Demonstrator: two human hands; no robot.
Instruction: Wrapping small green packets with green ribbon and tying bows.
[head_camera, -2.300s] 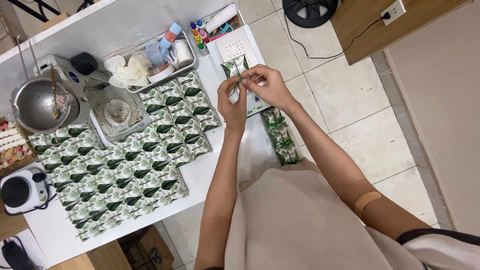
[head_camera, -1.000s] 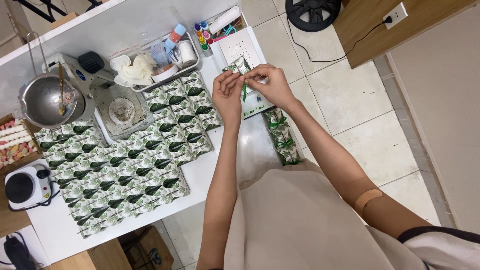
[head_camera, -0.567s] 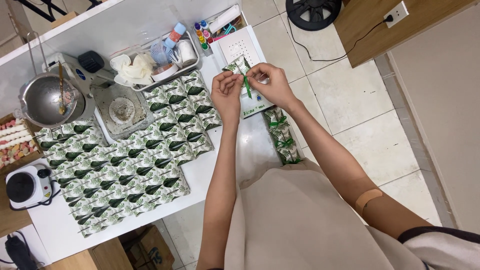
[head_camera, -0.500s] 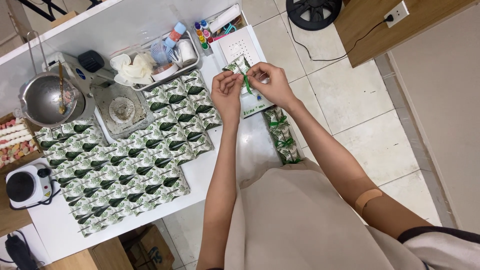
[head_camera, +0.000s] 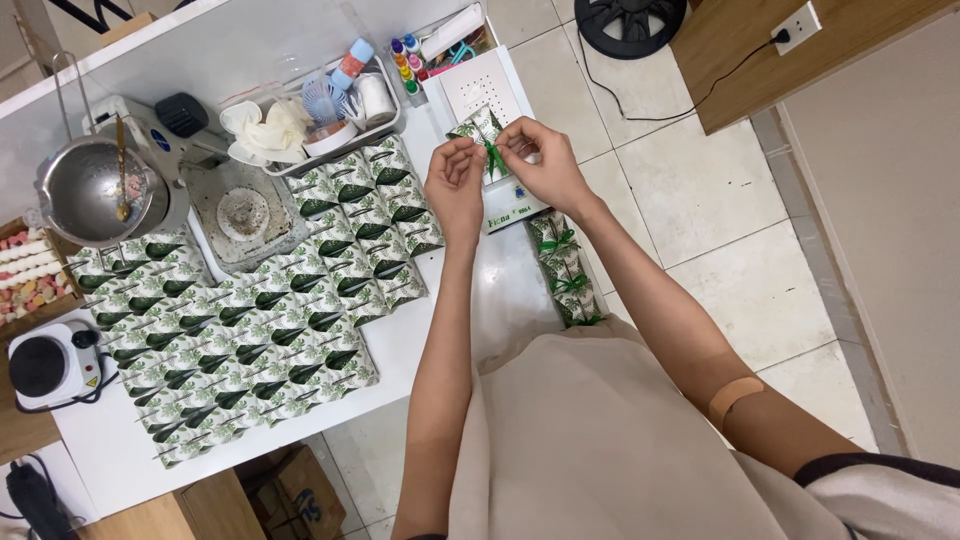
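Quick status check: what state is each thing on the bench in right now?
Left hand: pinching green ribbon.
Right hand: pinching ribbon too.
Leaf-print packet: held up, ribbon being tied.
Flat packets: laid in rows, untied.
Tied packets: stacked at table edge.
Metal pot: open, spoon inside.

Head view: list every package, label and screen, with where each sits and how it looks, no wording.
Small packet: held between left hand and right hand, white with green leaf print and a green tie.
Flat packets: rows across the white table, same leaf print.
Tied packets: row at the table's right edge, green bows.
White box: under the hands, rectangular, printed label strip at its near end.
Screens: none visible.
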